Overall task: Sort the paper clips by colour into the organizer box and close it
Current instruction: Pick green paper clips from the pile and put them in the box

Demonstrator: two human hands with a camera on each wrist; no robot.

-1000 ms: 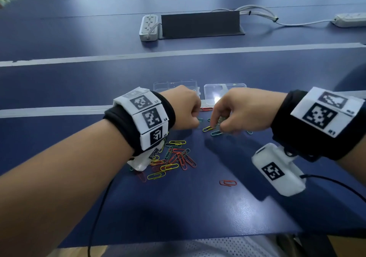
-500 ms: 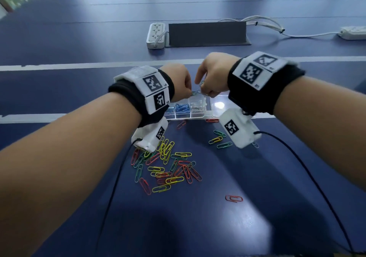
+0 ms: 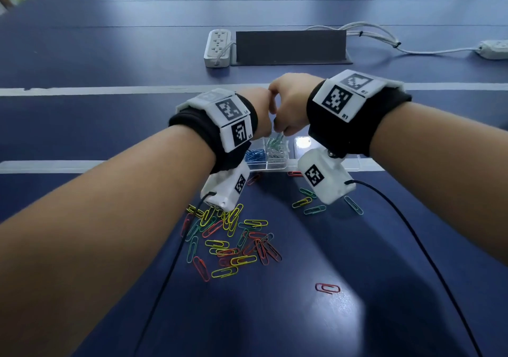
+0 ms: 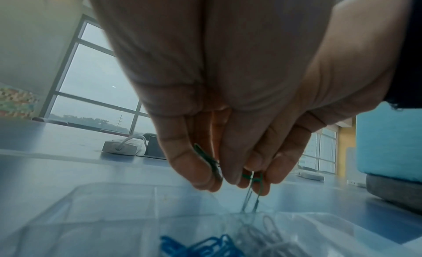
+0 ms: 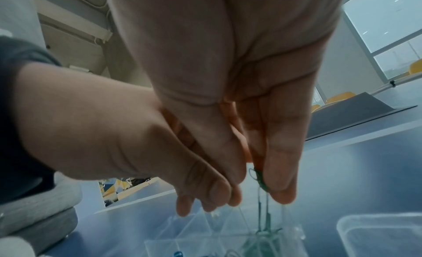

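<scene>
My left hand [image 3: 268,125] and right hand [image 3: 284,129] meet knuckle to knuckle just above the clear organizer box [image 3: 275,165]. Each pinches green paper clips [image 3: 278,140] that dangle over the box's middle compartments. In the left wrist view a green clip [image 4: 206,159] sits between my left thumb and fingers [image 4: 194,170]. The right wrist view shows a green clip [image 5: 260,178] pinched by my right fingertips [image 5: 280,185]. Blue clips [image 3: 254,155] fill one compartment, pale clips [image 3: 277,155] the one beside it. A mixed pile of clips [image 3: 233,242] lies on the table nearer me.
A few green and yellow clips [image 3: 313,208] lie right of the pile, one red clip [image 3: 327,288] sits alone nearer me. The box's open lid [image 3: 302,142] lies to its right. A power strip [image 3: 218,47] and dark stand [image 3: 290,47] sit further back.
Both hands lifted from the table with green clips and came together over the box; the clips now hang lower towards the compartments.
</scene>
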